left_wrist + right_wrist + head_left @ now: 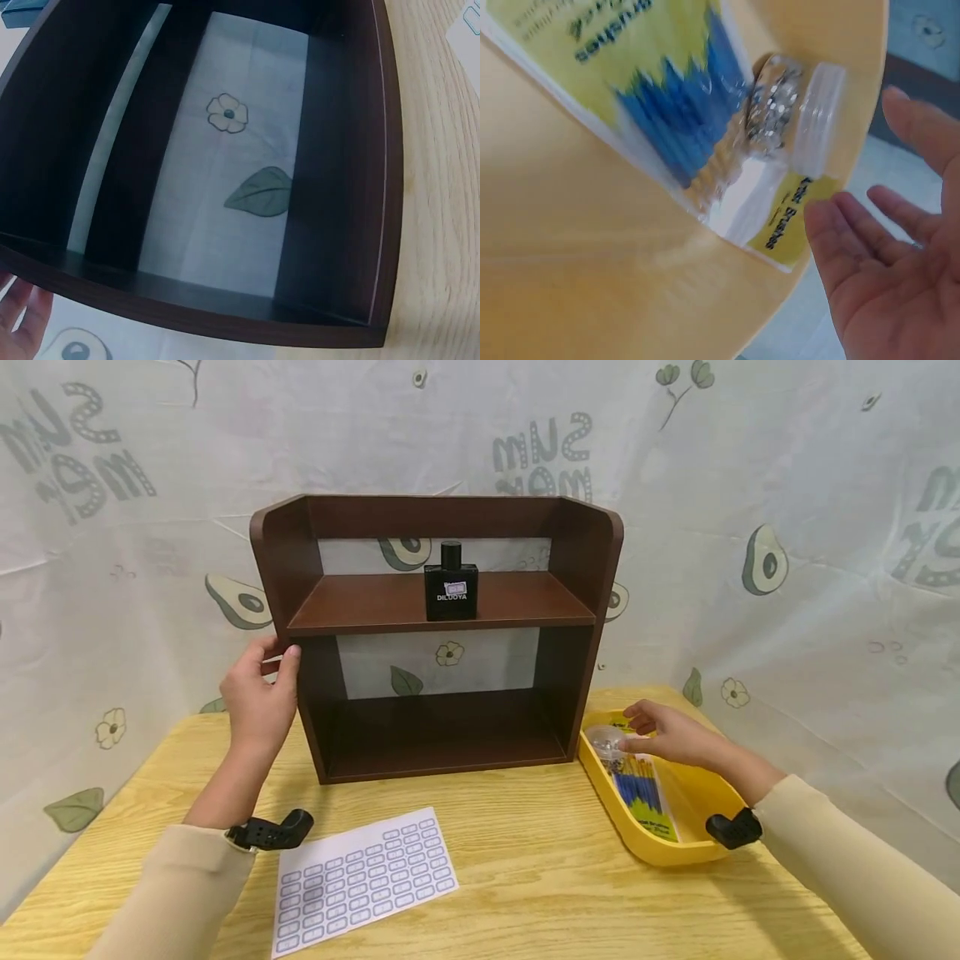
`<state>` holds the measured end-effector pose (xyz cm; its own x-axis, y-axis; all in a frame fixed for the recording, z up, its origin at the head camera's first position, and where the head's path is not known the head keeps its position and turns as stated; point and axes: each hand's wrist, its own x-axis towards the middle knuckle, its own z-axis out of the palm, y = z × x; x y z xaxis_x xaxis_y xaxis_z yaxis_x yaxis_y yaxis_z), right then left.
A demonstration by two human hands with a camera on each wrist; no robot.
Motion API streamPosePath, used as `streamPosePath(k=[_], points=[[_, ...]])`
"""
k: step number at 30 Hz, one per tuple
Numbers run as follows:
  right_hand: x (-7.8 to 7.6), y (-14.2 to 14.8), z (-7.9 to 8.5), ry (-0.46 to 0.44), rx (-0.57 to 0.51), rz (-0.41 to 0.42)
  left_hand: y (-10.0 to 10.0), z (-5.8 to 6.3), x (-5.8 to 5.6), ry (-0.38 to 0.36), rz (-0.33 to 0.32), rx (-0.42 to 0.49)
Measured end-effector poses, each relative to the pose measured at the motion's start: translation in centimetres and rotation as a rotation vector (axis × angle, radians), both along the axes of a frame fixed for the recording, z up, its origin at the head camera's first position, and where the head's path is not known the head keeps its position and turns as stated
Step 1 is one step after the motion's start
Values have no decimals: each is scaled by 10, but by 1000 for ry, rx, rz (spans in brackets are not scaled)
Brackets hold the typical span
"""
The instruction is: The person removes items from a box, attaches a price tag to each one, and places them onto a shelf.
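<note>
My left hand (262,697) touches the outer left side of a dark brown two-tier shelf (442,628), the thumb near its front edge. In the left wrist view, the left hand's fingers (30,319) lie against the outside of the side panel. My right hand (671,739) hovers over a yellow bin (708,785), fingers spread and loosely bent. Beside it, in the bin, a clear lidded jar (780,109) with small silvery pieces lies on a pack of blue brushes (675,124). The right palm (896,300) faces the jar without gripping it.
A black perfume bottle (451,585) with a small label stands on the shelf's upper tier. On the wooden table (525,860), a white sheet of printed labels (367,877) lies in front of the shelf. Patterned cloth (675,527) hangs behind.
</note>
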<state>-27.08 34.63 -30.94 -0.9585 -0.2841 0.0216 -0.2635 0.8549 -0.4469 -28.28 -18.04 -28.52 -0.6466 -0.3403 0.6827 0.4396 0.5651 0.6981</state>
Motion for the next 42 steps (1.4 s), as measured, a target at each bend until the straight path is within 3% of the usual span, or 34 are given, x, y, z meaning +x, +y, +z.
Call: streamPosePath(k=[8,23,36,42], points=[[-21,0,-7,-133,20,46,0,-2,-2,27,8,4],[-33,-8,-19,-226,74,-29,1,-4,-6,70,-10,-6],[-34,-2,-27,-160,38,-11,1,-5,-9,72,-3,-1],[-30,-3,-21,-75,49,-7,0,-5,-7,73,6,1]])
